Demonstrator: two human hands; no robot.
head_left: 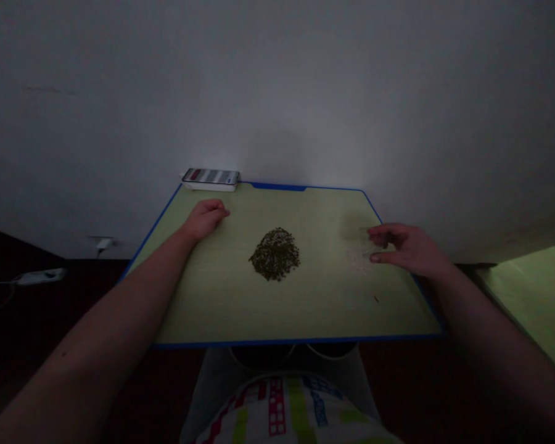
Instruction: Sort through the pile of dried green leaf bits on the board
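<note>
A pile of small dark greenish-brown grains or seeds [274,254] lies near the middle of a pale yellow-green tabletop [240,308] with a blue edge. My left hand [207,219] rests closed on the surface, left of the pile and behind it, and nothing shows in its fingers. At the right side, my right hand [400,246] has thumb and fingers closed around a small see-through container [365,239]; its exact shape is hard to make out. Beside it lies a thin scatter of tiny pale pinkish bits [357,263].
A phone [211,176] lies on a white box [210,186] at the back left corner. One small dark sliver [376,299] is at the front right. The wall [277,92] rises behind the table. A power strip [41,277] and plugged-in charger [103,243] are at left.
</note>
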